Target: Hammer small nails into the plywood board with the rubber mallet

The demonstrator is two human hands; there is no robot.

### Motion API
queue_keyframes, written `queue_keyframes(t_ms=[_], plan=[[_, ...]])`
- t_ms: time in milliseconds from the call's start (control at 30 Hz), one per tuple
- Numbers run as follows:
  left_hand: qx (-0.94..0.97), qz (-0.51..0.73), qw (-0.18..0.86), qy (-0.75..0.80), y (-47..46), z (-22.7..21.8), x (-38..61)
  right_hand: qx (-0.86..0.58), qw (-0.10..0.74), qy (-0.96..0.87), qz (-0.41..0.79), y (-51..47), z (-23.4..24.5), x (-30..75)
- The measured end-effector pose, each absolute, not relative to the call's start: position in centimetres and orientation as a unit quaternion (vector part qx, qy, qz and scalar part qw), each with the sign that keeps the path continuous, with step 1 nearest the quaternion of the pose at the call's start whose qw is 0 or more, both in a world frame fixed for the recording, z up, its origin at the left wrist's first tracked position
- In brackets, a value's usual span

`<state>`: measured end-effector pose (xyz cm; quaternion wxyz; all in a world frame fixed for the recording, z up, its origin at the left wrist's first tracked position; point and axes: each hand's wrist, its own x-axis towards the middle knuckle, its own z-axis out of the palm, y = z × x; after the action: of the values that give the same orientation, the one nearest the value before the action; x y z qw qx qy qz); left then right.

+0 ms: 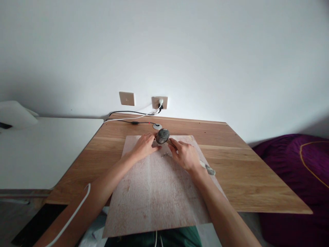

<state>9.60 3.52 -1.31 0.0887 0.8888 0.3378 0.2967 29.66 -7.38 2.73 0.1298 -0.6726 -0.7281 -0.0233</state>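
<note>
My right hand is wrapped round the handle of a mallet, whose dark grey, round, worn head faces me above the far part of a pale wooden board. My left hand rests at the board's far left, close beside the mallet head. Its fingers are bent toward the thumb, and their tips are partly hidden by the head, so what they pinch does not show. Several small nail-like bits lie on the board between the hands. A grey and white object sits by my right wrist, partly covered.
Under the board is a brown wooden table against a white wall. Cables run from a wall socket across its back edge, near a round grommet. A white table adjoins at left; purple fabric bulges at right.
</note>
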Motion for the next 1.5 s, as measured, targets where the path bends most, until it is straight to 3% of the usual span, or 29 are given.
queue_keyframes(t_ms=[567,867,1267,1500], plan=[[0.887,0.302,0.097,0.335,3.4,-1.1,9.7,-0.66,0.142,-0.737,-0.023,-7.4,2.6,30.0],[0.867,0.344,0.138,0.332,3.8,-1.5,9.6,-0.677,0.206,-0.706,-0.031,-7.2,2.3,30.5],[0.86,0.335,0.184,0.338,4.0,-1.6,9.7,-0.675,0.181,-0.715,-0.037,-7.2,2.2,30.2],[0.874,0.283,0.118,0.376,3.0,-0.3,9.8,-0.669,0.121,-0.733,-0.022,-7.5,2.8,29.3]])
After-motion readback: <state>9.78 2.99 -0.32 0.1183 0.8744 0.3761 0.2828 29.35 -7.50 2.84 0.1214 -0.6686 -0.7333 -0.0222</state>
